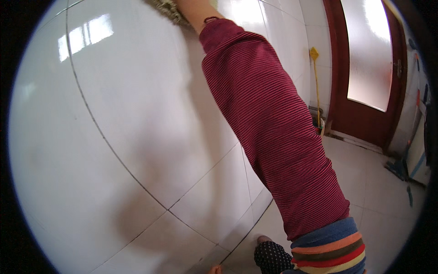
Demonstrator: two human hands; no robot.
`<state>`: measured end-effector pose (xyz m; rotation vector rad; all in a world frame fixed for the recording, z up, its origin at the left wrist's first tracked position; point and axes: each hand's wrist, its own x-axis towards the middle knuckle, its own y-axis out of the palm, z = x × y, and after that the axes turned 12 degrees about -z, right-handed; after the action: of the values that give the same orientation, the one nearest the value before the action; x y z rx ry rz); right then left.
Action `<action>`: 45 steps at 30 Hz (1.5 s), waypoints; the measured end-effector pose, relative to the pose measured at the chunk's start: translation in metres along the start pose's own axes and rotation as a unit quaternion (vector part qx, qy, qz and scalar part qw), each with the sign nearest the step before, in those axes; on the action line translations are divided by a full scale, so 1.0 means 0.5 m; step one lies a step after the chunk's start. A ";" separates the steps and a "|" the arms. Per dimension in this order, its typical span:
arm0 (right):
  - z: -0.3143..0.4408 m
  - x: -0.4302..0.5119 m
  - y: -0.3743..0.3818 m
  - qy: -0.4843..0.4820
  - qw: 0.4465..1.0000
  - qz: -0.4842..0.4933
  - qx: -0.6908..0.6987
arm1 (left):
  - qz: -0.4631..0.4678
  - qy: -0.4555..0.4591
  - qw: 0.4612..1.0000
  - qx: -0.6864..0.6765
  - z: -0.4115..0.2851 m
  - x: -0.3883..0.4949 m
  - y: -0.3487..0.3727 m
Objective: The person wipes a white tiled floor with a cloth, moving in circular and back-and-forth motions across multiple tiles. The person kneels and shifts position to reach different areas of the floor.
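Observation:
My right arm, in a dark red striped sleeve, reaches up across a glossy white tiled wall (137, 102). Only the wrist end of my right hand (193, 10) shows at the top edge; its fingers are cut off. A shaggy olive-green cloth (167, 10) lies against the tiles under that hand, partly out of frame. At the bottom edge a small bit of skin appears to be the fingertips of my left hand (215, 270), low beside the foot of the wall. Whatever that hand may hold is hidden.
My leg in dotted dark trousers (272, 257) stands on the pale tiled floor (345, 178). A yellow long-handled tool (316, 78) leans in the corner beside a dark red door (337, 113) with frosted glass. A broom-like tool (397, 169) stands at the far right.

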<state>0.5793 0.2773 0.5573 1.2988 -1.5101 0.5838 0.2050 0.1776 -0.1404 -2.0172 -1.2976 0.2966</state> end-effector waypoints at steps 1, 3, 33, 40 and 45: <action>0.014 -0.016 -0.040 0.216 0.902 0.060 0.368 | 0.019 -0.021 1.000 0.010 0.002 -0.001 0.004; 0.020 -0.018 -0.092 0.240 0.956 -0.066 0.153 | 0.055 -0.068 0.996 0.032 0.000 -0.005 0.007; 0.213 -0.644 -0.345 0.284 0.824 -0.330 -0.363 | 0.087 0.224 0.966 0.097 -0.108 -0.011 -0.019; 0.181 -0.292 -0.019 0.062 0.899 -0.067 -0.428 | -0.091 0.373 0.922 0.046 -0.150 -0.035 -0.072; 0.225 -0.200 0.232 0.014 0.934 0.012 -0.358 | -0.111 0.390 0.914 0.019 -0.182 -0.045 -0.130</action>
<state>0.4205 0.2592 0.4545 0.6987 -1.5111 0.0345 0.1974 0.1343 -0.0351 -1.6479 -0.9604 -0.5432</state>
